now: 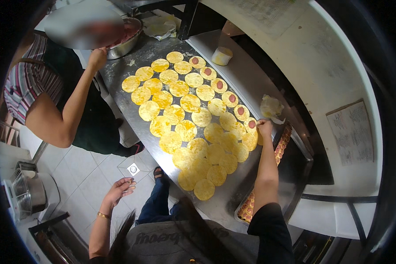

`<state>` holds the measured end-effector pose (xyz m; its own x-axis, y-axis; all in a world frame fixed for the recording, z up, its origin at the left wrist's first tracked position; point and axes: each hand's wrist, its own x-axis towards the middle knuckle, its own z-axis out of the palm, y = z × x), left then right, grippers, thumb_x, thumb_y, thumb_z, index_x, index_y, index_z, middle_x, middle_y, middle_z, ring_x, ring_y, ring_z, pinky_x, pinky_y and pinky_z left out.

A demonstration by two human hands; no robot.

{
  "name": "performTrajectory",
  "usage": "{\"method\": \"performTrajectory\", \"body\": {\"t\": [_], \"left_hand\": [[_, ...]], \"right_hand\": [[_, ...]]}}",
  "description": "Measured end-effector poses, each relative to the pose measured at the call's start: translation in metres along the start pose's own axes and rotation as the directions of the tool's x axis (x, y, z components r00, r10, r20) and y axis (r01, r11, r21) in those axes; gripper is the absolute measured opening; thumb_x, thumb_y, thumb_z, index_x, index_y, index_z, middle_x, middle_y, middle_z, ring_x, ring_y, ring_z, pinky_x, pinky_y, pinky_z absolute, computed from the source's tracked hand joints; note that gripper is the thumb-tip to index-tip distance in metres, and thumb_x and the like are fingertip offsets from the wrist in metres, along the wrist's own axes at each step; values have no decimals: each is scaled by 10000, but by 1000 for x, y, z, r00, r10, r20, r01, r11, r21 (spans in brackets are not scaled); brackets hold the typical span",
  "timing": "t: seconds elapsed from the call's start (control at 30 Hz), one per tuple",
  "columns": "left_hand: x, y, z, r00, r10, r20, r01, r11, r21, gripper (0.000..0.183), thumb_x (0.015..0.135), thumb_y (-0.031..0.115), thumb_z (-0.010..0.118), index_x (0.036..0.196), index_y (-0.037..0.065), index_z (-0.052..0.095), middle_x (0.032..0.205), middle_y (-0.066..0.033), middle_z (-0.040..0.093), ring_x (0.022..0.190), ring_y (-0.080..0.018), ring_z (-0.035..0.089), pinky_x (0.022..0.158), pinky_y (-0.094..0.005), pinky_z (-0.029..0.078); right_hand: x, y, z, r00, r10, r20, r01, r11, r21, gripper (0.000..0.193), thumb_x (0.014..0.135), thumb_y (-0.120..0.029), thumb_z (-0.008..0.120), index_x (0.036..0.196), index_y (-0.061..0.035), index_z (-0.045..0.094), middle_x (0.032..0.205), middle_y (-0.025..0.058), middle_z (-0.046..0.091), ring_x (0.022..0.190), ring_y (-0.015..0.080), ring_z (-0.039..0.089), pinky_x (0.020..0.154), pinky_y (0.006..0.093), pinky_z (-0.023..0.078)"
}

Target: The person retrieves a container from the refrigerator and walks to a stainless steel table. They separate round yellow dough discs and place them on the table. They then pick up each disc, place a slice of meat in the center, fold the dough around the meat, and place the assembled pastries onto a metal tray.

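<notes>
Many flat yellow dough rounds [179, 88] lie in rows over the metal worktable, some overlapping at the near end. Along the right-hand row, several rounds carry a small pat of reddish-pink filling [232, 98]. My right hand [264, 126] is closed in a pinch at the edge of the nearest filled dough round [250, 124]; its fingertips partly cover that edge. Off the table's left side, my left hand [122, 190] hovers above the floor. Its fingers are loosely bent and apart, and I make out nothing held in them.
A tray [236, 216] of filled pieces extends beside my right arm. Crumpled wrapping [272, 107] and a white tub [222, 56] sit along the right ledge. Across the table, a co-worker's hand [98, 58] is at a metal bowl [119, 52] of reddish filling. A fan [27, 193] stands lower left.
</notes>
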<state>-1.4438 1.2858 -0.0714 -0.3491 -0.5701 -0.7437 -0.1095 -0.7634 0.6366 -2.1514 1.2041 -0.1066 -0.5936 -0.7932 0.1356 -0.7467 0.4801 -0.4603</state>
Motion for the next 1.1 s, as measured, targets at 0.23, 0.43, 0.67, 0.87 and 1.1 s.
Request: {"method": "performTrajectory", "body": {"t": [0.23, 0.43, 0.67, 0.87, 1.1], "left_hand": [[20, 2, 2, 999, -1, 33, 1, 1000, 16, 283, 927, 191, 533, 1186, 78, 527, 1116, -37, 598, 978, -119, 587, 841, -263, 482], [40, -10, -15, 1000, 9, -12, -9, 1000, 4, 279, 930, 169, 524, 1187, 58, 518, 1098, -38, 607, 974, -118, 589, 826, -264, 490], [35, -32, -72, 971, -38, -237, 13, 994, -105, 254, 913, 174, 549, 1144, 68, 543, 1050, -25, 613, 944, -120, 584, 780, -273, 482], [22, -44, -107, 939, -114, -325, 73, 988, -134, 311, 923, 220, 551, 1169, 31, 528, 1089, -63, 609, 964, -158, 587, 800, -307, 492], [56, -23, -119, 968, -32, -248, 14, 997, -75, 283, 909, 199, 572, 1153, 58, 547, 1062, -35, 615, 956, -145, 590, 775, -281, 489]], "right_hand": [[42, -15, -14, 990, 50, -133, -17, 971, 240, 236, 703, -68, 666, 937, -42, 685, 870, 111, 678, 787, 184, 635, 731, 280, 479], [107, -181, 31, 978, -196, 74, 125, 827, 549, 222, 732, -77, 684, 945, -11, 684, 853, 79, 688, 775, 131, 622, 724, 252, 474], [164, -308, 124, 982, -145, 120, 149, 989, -23, 173, 642, -175, 728, 753, -56, 669, 776, 136, 675, 760, 250, 661, 711, 339, 506], [176, -328, 187, 996, -80, 34, 80, 997, 0, 126, 605, -138, 709, 679, -70, 633, 708, 130, 661, 671, 250, 658, 654, 355, 511], [193, -300, 161, 862, 25, 507, -504, 163, 848, 252, 791, -176, 490, 959, -4, 564, 947, 195, 640, 827, 302, 645, 775, 387, 525]]}}
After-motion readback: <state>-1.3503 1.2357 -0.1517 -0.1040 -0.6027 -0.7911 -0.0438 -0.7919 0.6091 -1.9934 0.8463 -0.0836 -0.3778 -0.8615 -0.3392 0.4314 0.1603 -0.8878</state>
